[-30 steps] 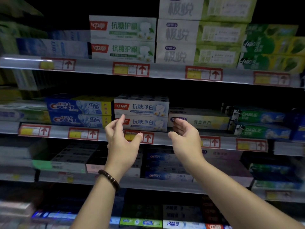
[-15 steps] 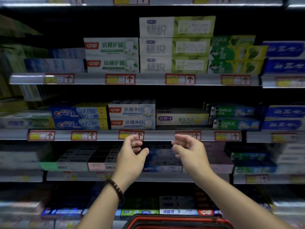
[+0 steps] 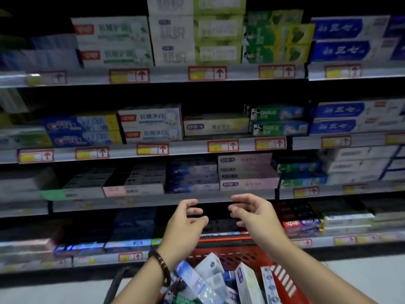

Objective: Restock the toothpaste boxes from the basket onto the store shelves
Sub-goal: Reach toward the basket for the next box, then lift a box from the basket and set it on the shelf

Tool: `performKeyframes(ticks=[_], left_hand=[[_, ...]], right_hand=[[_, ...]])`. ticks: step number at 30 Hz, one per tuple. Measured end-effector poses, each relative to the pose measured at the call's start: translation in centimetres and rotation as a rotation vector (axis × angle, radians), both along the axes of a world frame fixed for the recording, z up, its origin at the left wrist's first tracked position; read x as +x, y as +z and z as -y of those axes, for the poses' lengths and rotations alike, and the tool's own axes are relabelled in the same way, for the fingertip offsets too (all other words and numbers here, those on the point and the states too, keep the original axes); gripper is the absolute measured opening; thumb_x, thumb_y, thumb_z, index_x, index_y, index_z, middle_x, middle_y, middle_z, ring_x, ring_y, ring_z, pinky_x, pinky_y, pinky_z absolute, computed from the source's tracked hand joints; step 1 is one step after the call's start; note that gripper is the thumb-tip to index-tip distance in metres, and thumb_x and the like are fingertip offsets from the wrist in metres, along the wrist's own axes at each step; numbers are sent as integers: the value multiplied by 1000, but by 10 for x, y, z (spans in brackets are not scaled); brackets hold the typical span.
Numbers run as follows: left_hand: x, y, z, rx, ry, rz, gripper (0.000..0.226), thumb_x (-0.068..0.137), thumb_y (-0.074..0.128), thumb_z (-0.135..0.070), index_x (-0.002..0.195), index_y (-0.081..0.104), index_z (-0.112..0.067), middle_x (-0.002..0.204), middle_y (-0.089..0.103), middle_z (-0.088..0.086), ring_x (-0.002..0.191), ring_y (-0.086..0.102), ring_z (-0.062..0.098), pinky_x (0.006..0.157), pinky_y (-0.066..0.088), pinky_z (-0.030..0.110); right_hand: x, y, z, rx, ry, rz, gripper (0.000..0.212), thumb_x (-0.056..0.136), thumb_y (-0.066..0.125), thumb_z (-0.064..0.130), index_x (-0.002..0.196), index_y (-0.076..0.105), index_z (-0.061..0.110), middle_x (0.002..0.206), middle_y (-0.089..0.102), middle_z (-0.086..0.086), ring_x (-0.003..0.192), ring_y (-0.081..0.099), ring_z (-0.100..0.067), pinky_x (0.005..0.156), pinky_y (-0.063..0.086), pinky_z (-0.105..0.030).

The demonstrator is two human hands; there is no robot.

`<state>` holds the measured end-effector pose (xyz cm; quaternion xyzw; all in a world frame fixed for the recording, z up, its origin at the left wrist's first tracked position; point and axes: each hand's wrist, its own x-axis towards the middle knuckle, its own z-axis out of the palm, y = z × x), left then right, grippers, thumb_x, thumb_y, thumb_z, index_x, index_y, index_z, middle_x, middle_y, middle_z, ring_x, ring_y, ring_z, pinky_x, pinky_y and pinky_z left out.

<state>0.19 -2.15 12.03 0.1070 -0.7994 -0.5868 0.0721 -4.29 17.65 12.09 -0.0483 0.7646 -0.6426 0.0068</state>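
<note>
Left hand (image 3: pixel 186 222) and right hand (image 3: pixel 254 213) hover empty — fingers loosely curled, apart — over the basket (image 3: pixel 225 256) at six o'clock, probably readying to grab boxes (image 3: pixel 246 281).

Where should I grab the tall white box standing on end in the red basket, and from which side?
Grip the white box by its upper end, coming down from above with the right hand, which hovers empty nearby. It stands nearly upright among the other boxes in the basket, so only that top end is free; pinch across its narrow sides.
</note>
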Motion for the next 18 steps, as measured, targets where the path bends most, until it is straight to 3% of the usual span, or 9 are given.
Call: performKeyframes(ticks=[5, 10, 15, 18], left_hand=[[1, -41, -17, 27, -32, 145, 37, 94, 73, -14, 127, 57, -20, 112, 69, -1, 97, 71, 19, 69, 52, 19], [3, -66, -26, -13, -94, 235, 36, 95, 71, -19, 127, 56, -20, 110, 71, 0, 95, 72, 19, 71, 51, 26], [4, -79, -32, -32, -141, 317, 36, 96, 70, -19, 129, 55, -19, 110, 72, 2, 90, 73, 19, 64, 48, 23], [6, -86, -42, -38, -193, 356, 32, 100, 66, -20, 129, 53, -20, 115, 68, 2, 100, 71, 20, 65, 48, 22]], right_hand=[[7, -44, -32, 9, -46, 102, 19, 96, 74, 9, 106, 76, 24, 99, 80, -9, 91, 78, -25, 70, 61, -38], [13, -74, -58, 16, -55, 188, 16, 97, 74, 10, 108, 75, 22, 100, 79, -11, 87, 79, -21, 72, 59, -36], [18, -81, -68, 3, -43, 275, 15, 98, 71, 6, 110, 73, 15, 100, 80, -12, 85, 77, -24, 77, 63, -41], [18, -80, -72, -9, -17, 340, 17, 97, 71, 2, 113, 70, 8, 96, 77, -14, 77, 68, -23, 63, 55, -33]])
